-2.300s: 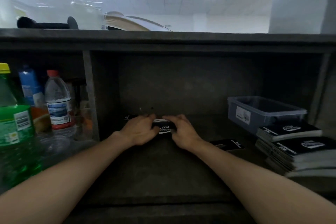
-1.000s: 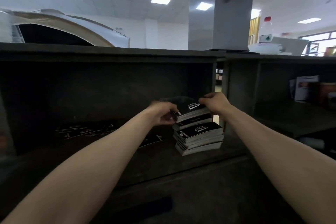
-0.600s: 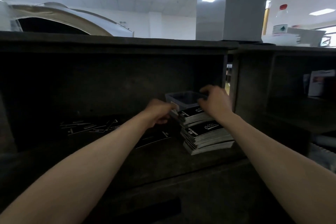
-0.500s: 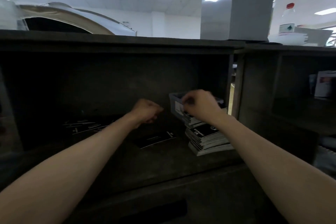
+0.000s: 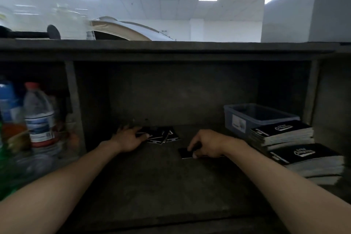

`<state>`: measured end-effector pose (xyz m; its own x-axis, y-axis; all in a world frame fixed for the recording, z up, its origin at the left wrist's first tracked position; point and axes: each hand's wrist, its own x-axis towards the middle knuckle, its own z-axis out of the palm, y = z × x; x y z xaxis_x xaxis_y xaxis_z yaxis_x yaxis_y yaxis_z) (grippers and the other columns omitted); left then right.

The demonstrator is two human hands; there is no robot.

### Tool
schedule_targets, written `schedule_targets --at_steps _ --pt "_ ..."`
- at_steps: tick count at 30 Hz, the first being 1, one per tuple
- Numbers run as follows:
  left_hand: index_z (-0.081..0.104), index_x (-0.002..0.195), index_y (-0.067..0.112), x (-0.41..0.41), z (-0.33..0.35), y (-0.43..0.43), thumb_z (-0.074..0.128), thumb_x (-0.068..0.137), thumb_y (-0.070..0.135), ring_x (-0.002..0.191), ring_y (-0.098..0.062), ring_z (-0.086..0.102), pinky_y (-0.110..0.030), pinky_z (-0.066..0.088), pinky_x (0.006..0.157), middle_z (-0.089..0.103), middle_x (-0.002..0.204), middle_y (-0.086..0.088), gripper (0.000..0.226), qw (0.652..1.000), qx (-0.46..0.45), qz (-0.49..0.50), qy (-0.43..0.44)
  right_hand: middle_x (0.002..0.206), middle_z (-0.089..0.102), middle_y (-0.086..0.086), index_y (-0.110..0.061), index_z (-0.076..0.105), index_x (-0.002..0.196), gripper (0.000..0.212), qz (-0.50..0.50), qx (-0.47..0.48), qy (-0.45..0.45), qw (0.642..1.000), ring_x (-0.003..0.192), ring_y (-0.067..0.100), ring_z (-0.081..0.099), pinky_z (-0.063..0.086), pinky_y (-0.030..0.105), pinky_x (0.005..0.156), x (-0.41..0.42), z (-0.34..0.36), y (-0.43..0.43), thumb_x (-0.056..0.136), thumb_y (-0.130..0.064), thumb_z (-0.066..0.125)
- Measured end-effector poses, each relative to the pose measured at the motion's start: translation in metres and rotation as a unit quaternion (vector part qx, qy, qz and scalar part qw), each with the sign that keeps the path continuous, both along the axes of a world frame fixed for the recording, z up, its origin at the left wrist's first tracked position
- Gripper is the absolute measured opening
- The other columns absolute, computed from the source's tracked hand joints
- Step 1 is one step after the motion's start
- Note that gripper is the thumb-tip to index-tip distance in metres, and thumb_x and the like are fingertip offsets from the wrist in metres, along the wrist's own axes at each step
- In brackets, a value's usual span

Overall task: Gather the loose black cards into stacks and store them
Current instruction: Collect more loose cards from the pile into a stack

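Several loose black cards lie fanned at the back of the dark shelf. My left hand rests flat on their left edge, fingers spread. A single black card lies nearer the front, and my right hand pinches its right end with curled fingers. At the right stand two stacks of black cards: a taller one behind and a lower one in front.
A clear plastic box sits behind the stacks at the back right. Bottles fill the left compartment beyond a divider. A post bounds the compartment at the right.
The view swung left from the stacks. My hands left the stacks: the left now lies on the loose fan of cards, the right has come down onto the single card.
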<state>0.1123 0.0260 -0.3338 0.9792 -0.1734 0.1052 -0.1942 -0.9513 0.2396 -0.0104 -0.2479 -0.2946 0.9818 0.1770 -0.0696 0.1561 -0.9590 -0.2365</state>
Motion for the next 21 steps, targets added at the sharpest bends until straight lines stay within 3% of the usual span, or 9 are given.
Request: schedule_targets --at_steps 2,5,8,10,12,14,16,18,21 --pt "0.017 0.156 0.044 0.001 -0.004 0.001 0.027 0.088 0.083 0.155 -0.034 -0.001 -0.051 0.005 0.124 0.000 0.169 -0.006 0.080 0.998 0.010 0.000 0.061 0.135 0.060 -0.003 -0.025 0.067 0.126 0.036 0.001 0.038 -0.012 0.999 0.122 0.014 0.054 0.039 0.020 0.095 0.016 -0.008 0.010 0.090 -0.022 0.070" --pt "0.016 0.154 0.051 0.000 -0.004 -0.004 0.023 0.087 0.085 0.155 -0.032 0.002 -0.051 0.006 0.123 0.003 0.169 -0.003 0.076 0.996 0.044 -0.018 0.073 0.136 0.058 -0.004 -0.026 0.069 0.124 0.035 -0.008 0.090 -0.018 0.996 0.125 0.014 0.052 0.036 0.018 0.095 0.040 -0.014 0.019 0.089 -0.020 0.070" --pt "0.030 0.149 0.053 0.002 0.001 -0.012 0.034 0.090 0.078 0.151 -0.032 0.018 -0.047 0.020 0.122 0.024 0.164 0.001 0.065 0.995 0.073 -0.064 0.032 0.130 0.059 -0.006 -0.035 0.072 0.110 0.033 -0.023 0.126 0.013 0.992 0.118 0.014 0.056 0.044 0.022 0.095 0.062 -0.009 0.027 0.083 -0.016 0.074" --pt "0.045 0.141 0.049 0.003 0.007 -0.013 0.048 0.091 0.068 0.141 -0.025 0.040 -0.038 0.034 0.114 0.047 0.149 0.003 0.054 0.992 0.024 -0.121 0.005 0.120 0.060 -0.008 -0.038 0.073 0.107 0.033 -0.021 0.116 0.038 0.992 0.110 0.013 0.059 0.048 0.020 0.082 0.071 -0.003 0.033 0.081 -0.017 0.072" --pt "0.054 0.137 0.039 0.005 0.010 -0.009 0.059 0.093 0.054 0.128 -0.021 0.055 -0.029 0.043 0.106 0.059 0.132 0.001 0.046 0.986 -0.052 -0.153 -0.025 0.118 0.059 -0.010 -0.036 0.073 0.106 0.031 -0.019 0.120 0.038 0.992 0.109 0.010 0.056 0.046 0.020 0.082 0.079 -0.005 0.035 0.082 -0.018 0.069" --pt "0.053 0.141 0.032 0.009 0.009 0.001 0.057 0.096 0.050 0.136 -0.024 0.047 -0.026 0.035 0.111 0.053 0.140 -0.003 0.048 0.987 -0.042 -0.149 -0.047 0.110 0.064 -0.012 -0.032 0.075 0.103 0.024 -0.017 0.144 -0.006 0.989 0.100 0.004 0.058 0.044 0.014 0.079 0.085 -0.014 0.029 0.084 -0.018 0.069" --pt "0.041 0.149 0.036 0.012 0.004 0.011 0.048 0.095 0.063 0.148 -0.025 0.029 -0.031 0.022 0.121 0.035 0.159 -0.002 0.061 0.994 -0.007 -0.112 0.019 0.091 0.064 -0.014 -0.027 0.074 0.099 0.017 -0.010 0.159 -0.069 0.985 0.087 0.004 0.061 0.043 0.011 0.070 0.090 -0.023 0.021 0.085 -0.018 0.071" --pt "0.032 0.153 0.041 0.012 0.001 0.014 0.043 0.093 0.070 0.152 -0.022 0.023 -0.034 0.019 0.124 0.024 0.165 0.002 0.068 0.990 0.008 -0.102 0.094 0.088 0.067 -0.011 -0.028 0.072 0.098 0.019 -0.007 0.155 -0.114 0.981 0.090 0.010 0.065 0.047 0.016 0.077 0.095 -0.027 0.015 0.082 -0.021 0.076" --pt "0.041 0.148 0.041 0.006 0.004 0.007 0.055 0.094 0.060 0.143 -0.017 0.039 -0.025 0.028 0.117 0.039 0.158 0.005 0.059 0.986 0.000 -0.146 0.080 0.114 0.067 -0.008 -0.030 0.070 0.115 0.034 0.006 0.144 -0.107 0.984 0.108 0.009 0.061 0.046 0.025 0.099 0.097 -0.030 0.012 0.082 -0.034 0.077"
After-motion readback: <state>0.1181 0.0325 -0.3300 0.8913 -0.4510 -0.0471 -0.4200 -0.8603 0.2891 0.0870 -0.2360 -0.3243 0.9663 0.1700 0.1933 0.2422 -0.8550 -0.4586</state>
